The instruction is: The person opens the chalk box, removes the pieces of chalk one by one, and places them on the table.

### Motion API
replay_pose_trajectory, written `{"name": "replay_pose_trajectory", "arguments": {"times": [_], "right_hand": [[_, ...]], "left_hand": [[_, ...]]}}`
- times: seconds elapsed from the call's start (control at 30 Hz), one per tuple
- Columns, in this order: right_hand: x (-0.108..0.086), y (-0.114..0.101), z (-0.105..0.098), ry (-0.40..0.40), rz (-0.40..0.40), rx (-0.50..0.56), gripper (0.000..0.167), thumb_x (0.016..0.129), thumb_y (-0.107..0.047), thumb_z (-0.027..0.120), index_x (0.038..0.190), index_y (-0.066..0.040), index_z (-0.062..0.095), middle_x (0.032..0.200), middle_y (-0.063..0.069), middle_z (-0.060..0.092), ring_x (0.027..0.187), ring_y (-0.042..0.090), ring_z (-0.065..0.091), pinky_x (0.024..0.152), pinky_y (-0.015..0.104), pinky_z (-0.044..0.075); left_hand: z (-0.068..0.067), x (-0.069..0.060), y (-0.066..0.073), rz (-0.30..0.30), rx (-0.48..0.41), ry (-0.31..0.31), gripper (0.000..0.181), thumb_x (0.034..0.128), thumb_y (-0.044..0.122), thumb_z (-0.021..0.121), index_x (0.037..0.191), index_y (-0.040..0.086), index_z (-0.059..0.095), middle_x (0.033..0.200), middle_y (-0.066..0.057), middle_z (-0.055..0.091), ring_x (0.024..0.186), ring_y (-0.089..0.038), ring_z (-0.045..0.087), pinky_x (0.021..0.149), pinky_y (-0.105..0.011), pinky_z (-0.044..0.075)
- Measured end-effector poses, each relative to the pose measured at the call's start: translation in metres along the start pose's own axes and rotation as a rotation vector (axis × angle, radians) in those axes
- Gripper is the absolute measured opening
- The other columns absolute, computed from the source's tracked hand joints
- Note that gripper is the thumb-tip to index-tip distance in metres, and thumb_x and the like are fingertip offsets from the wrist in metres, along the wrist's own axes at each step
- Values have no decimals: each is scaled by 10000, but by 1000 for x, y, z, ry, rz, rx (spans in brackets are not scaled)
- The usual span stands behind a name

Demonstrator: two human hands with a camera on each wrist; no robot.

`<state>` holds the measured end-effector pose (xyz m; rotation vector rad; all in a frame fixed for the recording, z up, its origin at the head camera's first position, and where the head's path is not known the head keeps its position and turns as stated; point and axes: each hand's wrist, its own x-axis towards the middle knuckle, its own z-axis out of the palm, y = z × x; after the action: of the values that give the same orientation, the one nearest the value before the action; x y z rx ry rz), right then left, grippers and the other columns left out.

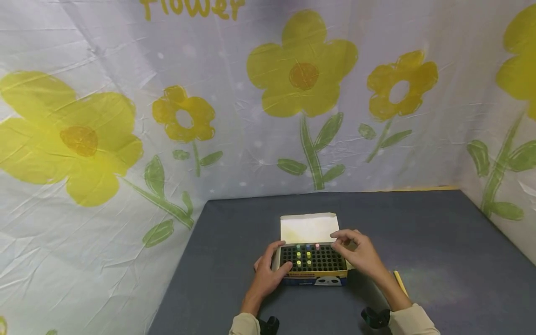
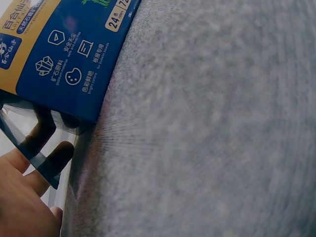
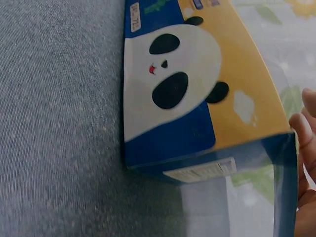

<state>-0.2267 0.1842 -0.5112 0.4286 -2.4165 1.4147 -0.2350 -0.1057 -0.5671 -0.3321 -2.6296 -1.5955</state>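
The box sits between your left hand, gripping it, and right hand, fingertips bunched — pinching anything or not, I can't tell. You're apparently working sticks in its holes; the next move calls for steady left fingers, precise right ones.

At lower centre in the head view, the left hand has thumb and index finger spread apart, its wrist slanting toward the bottom edge. Just right, the right hand bends 1 thumb and index finger toward each other, the right forearm angled toward the lower right.
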Motion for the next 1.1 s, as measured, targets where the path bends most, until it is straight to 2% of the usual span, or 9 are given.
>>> {"name": "replay_pose_trajectory", "arguments": {"times": [0.1, 0.13, 0.23, 0.33, 0.37, 0.5, 0.67, 0.9, 1.1], "right_hand": [[2, -1, 6, -6, -22, -9, 204, 915, -132, 758, 1113, -89, 740, 872, -47, 643, 825, 91, 518, 704, 302, 489], [3, -1, 8, -7, -30, -13, 202, 904, -124, 767, 1103, -93, 744, 868, -53, 646, 833, 101, 517, 735, 308, 468], [5, -2, 14, -3, -50, -38, 199, 868, -101, 794, 1063, -100, 751, 859, -63, 655, 837, 139, 486, 837, 394, 318], [7, -3, 19, -3, -56, -84, 198, 835, -89, 819, 1019, -129, 760, 853, -74, 668, 836, 164, 458, 817, 426, 165], [7, -3, 21, -2, -55, -105, 197, 827, -89, 826, 1006, -142, 763, 849, -79, 673, 829, 168, 449, 811, 434, 147], [9, -4, 26, 3, -49, -190, 202, 800, -95, 851, 958, -194, 772, 837, -82, 695, 818, 169, 440, 805, 441, 151], [10, -7, 31, 20, -59, -266, 196, 780, -112, 871, 930, -195, 775, 813, -63, 697, 804, 156, 420, 803, 451, 164], [11, -10, 37, 60, -36, -341, 167, 770, -147, 886, 887, -203, 781, 788, -58, 677, 796, 116, 383, 801, 454, 182], [13, -16, 41, 86, 4, -378, 141, 768, -173, 891, 854, -196, 782, 764, -43, 654, 787, 134, 383, 803, 464, 194]], "left_hand": [[0, 0, 0, -3, 7, 1, 570, 916, 422, 712, 1436, 446, 480, 1448, -24, 558, 1309, -348, 431, 1026, -656, 287], [0, 0, 0, -4, 8, 0, 569, 917, 424, 710, 1436, 447, 479, 1450, -24, 555, 1311, -349, 427, 1022, -655, 295], [0, 0, 0, -10, 7, 2, 570, 914, 427, 711, 1435, 447, 480, 1454, -28, 551, 1321, -352, 418, 1015, -656, 311], [0, 0, 1, -13, 5, 2, 572, 911, 430, 712, 1434, 447, 481, 1463, -31, 545, 1337, -356, 406, 1015, -658, 314], [0, -1, 1, -14, 2, 2, 573, 911, 430, 713, 1434, 447, 481, 1466, -31, 543, 1342, -357, 401, 1017, -659, 315], [0, -1, -1, -15, -3, -3, 569, 914, 434, 710, 1435, 444, 481, 1484, -34, 530, 1366, -369, 381, 1022, -670, 312], [0, 0, -3, -15, -1, -2, 568, 916, 431, 710, 1435, 446, 480, 1487, -38, 529, 1367, -373, 381, 1026, -673, 301], [0, 0, -3, -23, -5, -3, 568, 914, 427, 709, 1435, 446, 483, 1486, -44, 528, 1372, -381, 364, 1020, -668, 306], [0, -1, -1, -34, -6, -6, 570, 911, 437, 710, 1428, 475, 475, 1489, -33, 524, 1389, -372, 338, 1025, -659, 312]]}}
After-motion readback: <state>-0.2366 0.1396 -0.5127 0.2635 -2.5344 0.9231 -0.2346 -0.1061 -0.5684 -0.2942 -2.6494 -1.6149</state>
